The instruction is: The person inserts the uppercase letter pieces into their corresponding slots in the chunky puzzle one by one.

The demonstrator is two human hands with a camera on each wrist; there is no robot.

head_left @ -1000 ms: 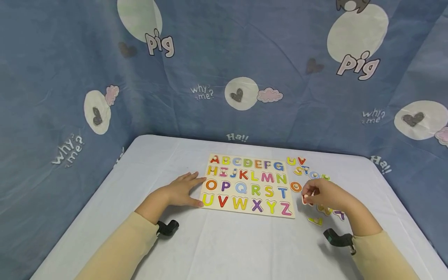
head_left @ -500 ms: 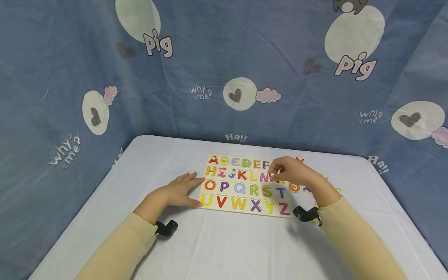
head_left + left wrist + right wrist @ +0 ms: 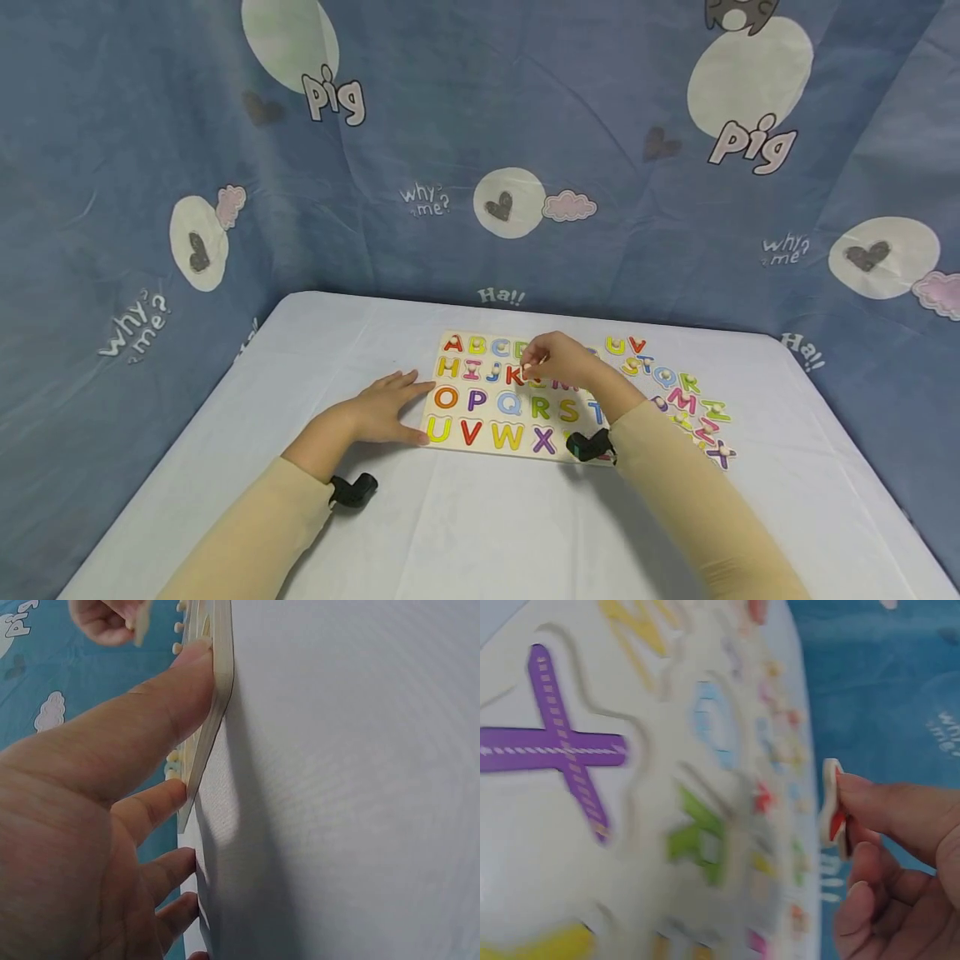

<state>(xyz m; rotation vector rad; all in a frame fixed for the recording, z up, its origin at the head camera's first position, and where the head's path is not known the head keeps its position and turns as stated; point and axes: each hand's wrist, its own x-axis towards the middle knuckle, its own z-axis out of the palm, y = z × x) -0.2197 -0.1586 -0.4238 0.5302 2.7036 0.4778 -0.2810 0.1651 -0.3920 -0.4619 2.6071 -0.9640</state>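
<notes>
A wooden alphabet puzzle board lies on the white table. My left hand is spread at its left side; in the left wrist view the thumb presses on the board's rim and the forefinger touches its edge. My right hand pinches a red letter puzzle piece between thumb and fingers, close over the board by the red K space. Knobbed pieces fill the left of the top two rows, such as the A and H. The right hand and sleeve cover part of the board.
Several loose letter pieces lie right of the board, among them a yellow U, a pink M and a purple X. A blue printed curtain hangs behind the table. Black wrist cameras sit at both cuffs.
My right hand has carried the red letter piece left from the loose pieces, across the board to the K space. The left hand has stayed at the board's left edge.
</notes>
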